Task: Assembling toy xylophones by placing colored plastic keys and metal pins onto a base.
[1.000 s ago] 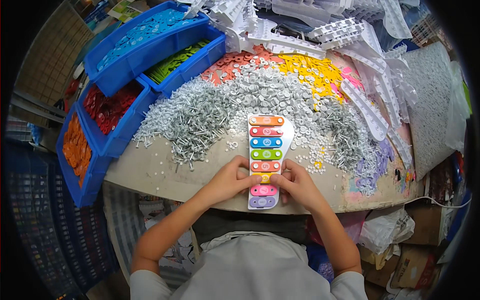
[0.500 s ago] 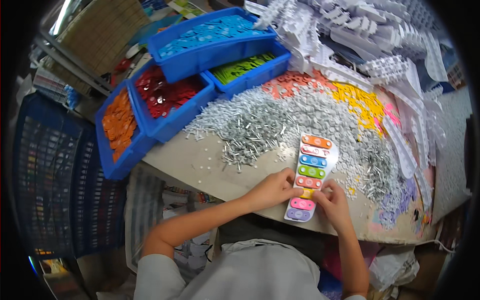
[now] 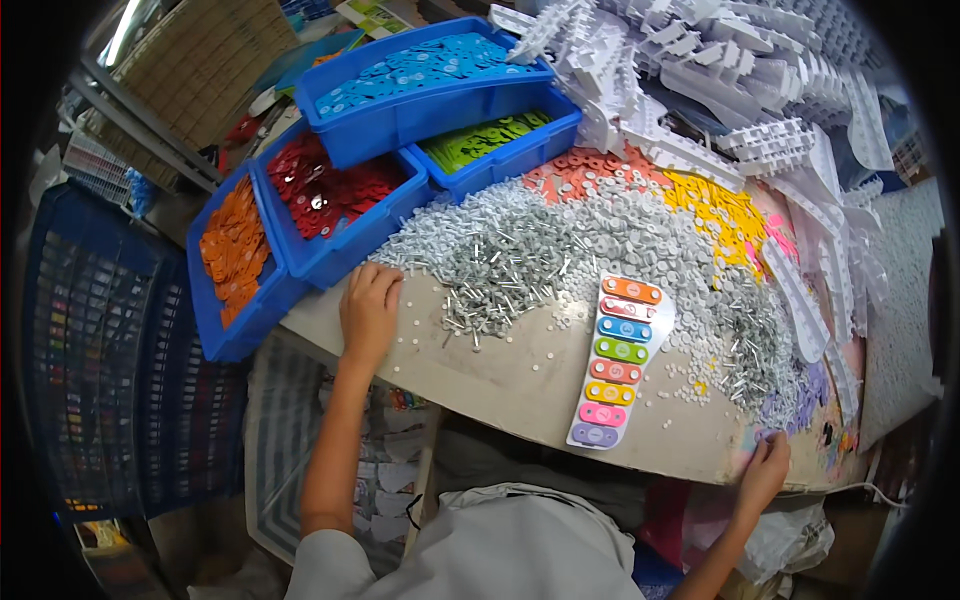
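A toy xylophone with a white base and a column of coloured bars, orange at the far end to purple at the near end, lies on the table in front of me, touched by neither hand. Off to the left, my left hand rests at the edge of a heap of small white pins, its fingers curled together; what they hold, if anything, is hidden. My right hand is at the table's near right edge, fingertips pinched beside a scatter of purple bars; anything between them is too small to name.
Blue bins hold blue, green, red and orange bars. Grey washers, metal pins and yellow bars are heaped across the table. White plastic bases pile up at the back right.
Both hands have let go of the xylophone and moved apart: the left to the white pins, the right toward the purple bars. The xylophone stays nearly in place.
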### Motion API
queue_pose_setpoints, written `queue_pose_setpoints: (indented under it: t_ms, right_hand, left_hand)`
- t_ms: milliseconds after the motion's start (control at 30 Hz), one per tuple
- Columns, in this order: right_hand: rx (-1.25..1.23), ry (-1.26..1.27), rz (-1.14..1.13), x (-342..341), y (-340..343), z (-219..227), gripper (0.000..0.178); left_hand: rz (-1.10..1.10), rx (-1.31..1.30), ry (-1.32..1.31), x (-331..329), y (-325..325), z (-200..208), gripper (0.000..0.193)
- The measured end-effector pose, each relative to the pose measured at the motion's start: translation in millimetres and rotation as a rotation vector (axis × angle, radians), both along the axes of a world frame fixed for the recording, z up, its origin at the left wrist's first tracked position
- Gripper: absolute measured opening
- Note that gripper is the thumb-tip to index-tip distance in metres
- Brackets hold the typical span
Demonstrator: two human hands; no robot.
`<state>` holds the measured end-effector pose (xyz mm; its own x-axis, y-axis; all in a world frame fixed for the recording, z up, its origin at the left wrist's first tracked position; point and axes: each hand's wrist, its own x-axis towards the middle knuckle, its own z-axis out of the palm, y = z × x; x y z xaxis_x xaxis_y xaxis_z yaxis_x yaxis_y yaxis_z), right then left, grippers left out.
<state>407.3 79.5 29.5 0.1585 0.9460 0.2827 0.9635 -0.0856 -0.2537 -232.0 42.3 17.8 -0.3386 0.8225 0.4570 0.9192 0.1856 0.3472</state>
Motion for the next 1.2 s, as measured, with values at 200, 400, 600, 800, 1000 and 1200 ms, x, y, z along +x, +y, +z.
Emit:
queue_pose_setpoints:
  t_ms: [200, 400, 600, 800, 1000, 1200]
  right_hand:
    - [0.013, -0.023, 0.006, -1, 3, -4, 0.008]
    - [0.168, 0.277, -0.046, -45, 11, 36, 0.008]
    - [-0.593, 1.309, 0.283, -156, -12, 60, 0.003]
    - [-0.774, 1.508, 0.366, -196, -11, 33, 0.01]
    - [-0.805, 1.494, 0.396, -201, -7, 25, 0.01]
    - [-0.759, 1.243, 0.405, -198, 0, 21, 0.018]
  left_hand:
    - [-0.005, 0.007, -0.025, 0, 0, -5, 0.005]
    - [0.014, -0.021, -0.504, 64, -6, 36, 0.007]
    - [-0.534, -0.275, -1.333, 172, -25, 41, 0.009]
    - [-0.537, -0.5, -1.759, 192, -17, 25, 0.011]
    - [-0.494, -0.516, -1.756, 193, -15, 19, 0.016]
    - [-0.451, -0.558, -1.727, 198, -10, 15, 0.012]
